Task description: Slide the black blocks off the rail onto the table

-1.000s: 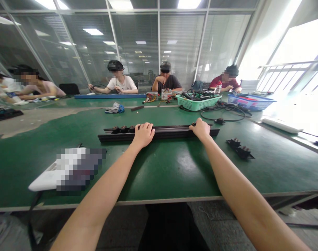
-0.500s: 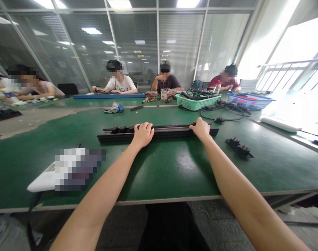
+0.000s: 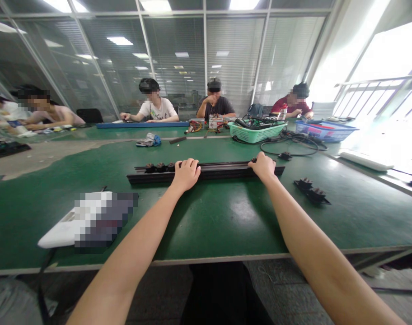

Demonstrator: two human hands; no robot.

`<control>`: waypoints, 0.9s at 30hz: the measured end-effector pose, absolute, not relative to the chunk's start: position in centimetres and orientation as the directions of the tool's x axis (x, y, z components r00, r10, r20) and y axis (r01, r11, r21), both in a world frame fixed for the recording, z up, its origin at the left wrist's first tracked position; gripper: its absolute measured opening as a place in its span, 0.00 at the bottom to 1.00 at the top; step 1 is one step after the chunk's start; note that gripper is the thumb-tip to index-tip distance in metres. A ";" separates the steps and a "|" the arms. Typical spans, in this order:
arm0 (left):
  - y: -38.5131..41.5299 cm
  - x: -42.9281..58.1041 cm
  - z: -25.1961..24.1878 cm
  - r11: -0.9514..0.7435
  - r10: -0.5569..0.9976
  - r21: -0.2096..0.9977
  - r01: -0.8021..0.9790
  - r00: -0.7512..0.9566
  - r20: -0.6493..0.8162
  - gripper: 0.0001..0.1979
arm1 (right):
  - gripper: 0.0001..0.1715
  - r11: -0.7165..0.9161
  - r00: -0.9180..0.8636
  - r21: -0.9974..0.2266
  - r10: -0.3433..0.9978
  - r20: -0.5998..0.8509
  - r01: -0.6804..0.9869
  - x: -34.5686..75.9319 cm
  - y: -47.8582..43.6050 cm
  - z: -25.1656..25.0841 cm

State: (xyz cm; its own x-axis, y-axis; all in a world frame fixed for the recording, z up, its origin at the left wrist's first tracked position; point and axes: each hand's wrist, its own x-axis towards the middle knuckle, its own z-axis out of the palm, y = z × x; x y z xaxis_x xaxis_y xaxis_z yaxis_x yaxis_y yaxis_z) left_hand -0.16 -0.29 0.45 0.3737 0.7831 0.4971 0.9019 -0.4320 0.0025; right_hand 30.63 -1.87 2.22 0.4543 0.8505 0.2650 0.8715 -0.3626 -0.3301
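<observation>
A long black rail [image 3: 222, 170] lies across the green table [image 3: 209, 216], with several small dark fittings [image 3: 158, 167] seated in its left part. My left hand [image 3: 185, 174] rests on the rail near its middle, fingers curled over the top edge. My right hand [image 3: 263, 166] grips the rail close to its right end, fingers wrapped over the far side, where another dark fitting pokes out. Two loose black fittings [image 3: 311, 192] lie on the table to the right of that hand.
A white device [image 3: 63, 228] sits near the front left edge. Farther back are a green basket [image 3: 256, 132] with cables, a blue basket [image 3: 324, 131], a black cable [image 3: 290, 149] and a cloth [image 3: 148, 141]. Several people sit working across the table.
My right hand has slid slightly to the right along the rail. The left hand and the rail stay where they were.
</observation>
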 end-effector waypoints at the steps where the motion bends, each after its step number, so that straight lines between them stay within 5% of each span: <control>1: -0.3 -0.2 0.5 -0.429 0.785 0.001 0.903 0.373 0.494 0.21 | 0.25 -0.364 0.454 -0.326 0.851 0.264 0.873 30.7 -1.9 2.2; 20: -0.2 -0.2 0.3 -0.431 0.778 -0.011 0.902 0.378 0.502 0.20 | 0.28 -0.371 0.400 -0.228 0.912 0.092 0.900 31.1 -1.7 4.3; 27: -0.3 -0.1 0.3 -0.427 0.779 -0.022 0.904 0.380 0.499 0.20 | 0.24 -0.340 0.380 -0.237 0.913 0.149 0.910 31.6 -2.4 3.9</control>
State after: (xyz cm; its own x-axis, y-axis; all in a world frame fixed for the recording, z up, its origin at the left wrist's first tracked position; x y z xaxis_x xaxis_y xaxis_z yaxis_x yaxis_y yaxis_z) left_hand -0.14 -0.30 0.33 0.3797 0.7791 0.4988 0.9041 -0.4268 -0.0216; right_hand 31.56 -2.37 3.85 0.3796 0.9130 0.1493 0.9103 -0.3397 -0.2367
